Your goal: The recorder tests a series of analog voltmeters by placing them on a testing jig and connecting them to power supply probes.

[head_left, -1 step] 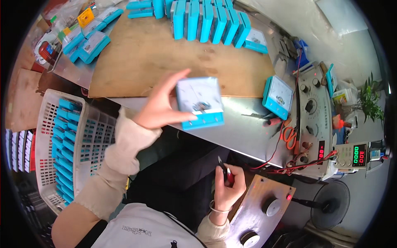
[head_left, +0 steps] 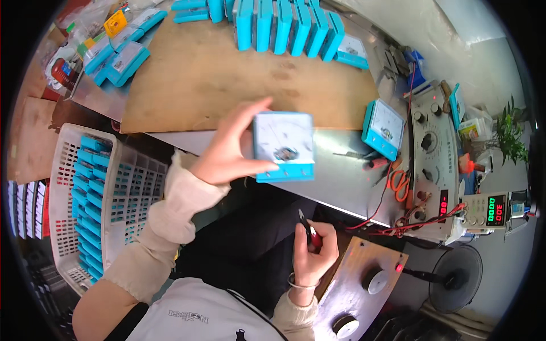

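Observation:
My left hand (head_left: 227, 149) grips an analog panel meter (head_left: 283, 143) by its left edge, thumb in front and fingers behind. The meter has a blue case and a clear front over a white dial, and is held up above the table's near edge, dial toward me. Lower and to the right, my right hand (head_left: 314, 257) is closed around a small pointed tool (head_left: 310, 230) with a red and black handle, its tip upward. Another blue panel meter (head_left: 384, 129) lies tilted on the metal tabletop at the right.
Several blue meters (head_left: 281, 28) stand in a row along the back of the brown board (head_left: 227, 79). A white basket (head_left: 111, 187) at left holds many more. Orange scissors (head_left: 399, 185), red leads and a knobbed instrument (head_left: 427, 165) are at right, above a wooden panel (head_left: 364, 284) with dials.
My left hand has carried the panel meter slightly right, and it now looks sharper and more upright. My right hand stays in about the same place with the tool.

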Action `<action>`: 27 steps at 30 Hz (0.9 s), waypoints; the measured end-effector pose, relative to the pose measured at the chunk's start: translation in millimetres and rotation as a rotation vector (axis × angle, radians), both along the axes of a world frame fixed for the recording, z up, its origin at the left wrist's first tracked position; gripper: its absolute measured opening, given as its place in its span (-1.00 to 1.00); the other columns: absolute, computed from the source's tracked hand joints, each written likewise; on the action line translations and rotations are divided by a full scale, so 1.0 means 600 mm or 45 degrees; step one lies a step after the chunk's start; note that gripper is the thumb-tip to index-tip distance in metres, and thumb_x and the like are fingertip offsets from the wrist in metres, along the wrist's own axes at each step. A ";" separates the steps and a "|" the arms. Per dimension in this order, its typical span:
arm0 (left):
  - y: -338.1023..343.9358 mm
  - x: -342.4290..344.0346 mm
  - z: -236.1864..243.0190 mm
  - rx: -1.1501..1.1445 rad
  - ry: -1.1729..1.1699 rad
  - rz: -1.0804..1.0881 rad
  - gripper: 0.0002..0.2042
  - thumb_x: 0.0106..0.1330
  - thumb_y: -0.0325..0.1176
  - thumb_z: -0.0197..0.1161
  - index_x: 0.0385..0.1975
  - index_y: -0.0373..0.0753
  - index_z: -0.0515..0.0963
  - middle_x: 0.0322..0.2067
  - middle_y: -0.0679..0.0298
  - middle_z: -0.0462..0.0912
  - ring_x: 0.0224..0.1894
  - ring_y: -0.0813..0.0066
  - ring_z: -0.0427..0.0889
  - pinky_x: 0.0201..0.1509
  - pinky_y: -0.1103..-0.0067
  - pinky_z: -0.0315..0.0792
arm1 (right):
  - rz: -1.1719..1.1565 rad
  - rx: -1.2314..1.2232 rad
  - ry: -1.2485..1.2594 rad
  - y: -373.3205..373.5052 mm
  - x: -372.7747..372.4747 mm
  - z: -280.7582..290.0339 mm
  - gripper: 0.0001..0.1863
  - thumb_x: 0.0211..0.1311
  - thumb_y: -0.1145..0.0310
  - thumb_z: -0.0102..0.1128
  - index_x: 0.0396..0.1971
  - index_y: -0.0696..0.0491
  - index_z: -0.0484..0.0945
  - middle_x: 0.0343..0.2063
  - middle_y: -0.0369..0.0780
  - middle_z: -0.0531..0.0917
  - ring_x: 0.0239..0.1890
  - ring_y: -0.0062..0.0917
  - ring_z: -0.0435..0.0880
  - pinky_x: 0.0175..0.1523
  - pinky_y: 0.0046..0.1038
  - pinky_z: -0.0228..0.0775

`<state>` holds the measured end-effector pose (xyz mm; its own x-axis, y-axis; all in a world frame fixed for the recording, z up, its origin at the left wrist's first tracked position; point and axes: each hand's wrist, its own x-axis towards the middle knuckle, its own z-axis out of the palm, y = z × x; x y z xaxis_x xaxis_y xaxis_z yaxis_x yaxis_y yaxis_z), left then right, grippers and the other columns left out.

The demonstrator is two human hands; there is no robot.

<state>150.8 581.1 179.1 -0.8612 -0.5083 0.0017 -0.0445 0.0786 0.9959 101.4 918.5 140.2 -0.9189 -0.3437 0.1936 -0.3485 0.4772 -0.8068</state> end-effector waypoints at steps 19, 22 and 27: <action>0.164 -0.052 -0.063 -0.263 0.426 -0.209 0.00 0.01 -0.47 0.55 0.49 -0.23 0.07 0.31 0.09 0.32 0.35 0.17 0.33 0.37 0.30 0.30 | 0.288 -0.144 0.119 -0.083 -0.018 -0.007 -0.66 -0.06 0.58 0.57 -0.30 0.16 0.56 -0.41 -0.20 0.62 -0.54 -0.51 0.57 -0.48 -0.53 0.40; 0.169 -0.041 -0.071 -0.238 0.453 -0.252 0.04 0.01 -0.47 0.56 0.51 -0.21 0.01 0.34 0.09 0.29 0.37 0.17 0.31 0.38 0.30 0.31 | 0.228 -0.517 -0.232 -0.065 -0.006 -0.010 -0.56 -0.04 0.57 0.58 -0.19 0.15 0.51 -0.23 -0.23 0.59 -0.44 -0.64 0.55 -0.44 -0.59 0.42; 0.172 -0.037 -0.071 -0.175 0.445 -0.256 0.04 0.02 -0.49 0.55 0.51 -0.21 0.00 0.35 0.08 0.28 0.40 0.16 0.28 0.41 0.28 0.27 | 0.037 -0.585 -0.325 -0.030 -0.012 -0.016 -0.70 0.06 0.63 0.49 -0.25 0.18 0.53 -0.24 -0.18 0.62 -0.23 -0.53 0.63 -0.13 -0.56 0.50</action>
<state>128.8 684.3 136.8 -0.8788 -0.3047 0.3672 0.3238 0.1846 0.9279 94.1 900.8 130.7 -0.9479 -0.3021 0.1015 -0.1212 0.0471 -0.9915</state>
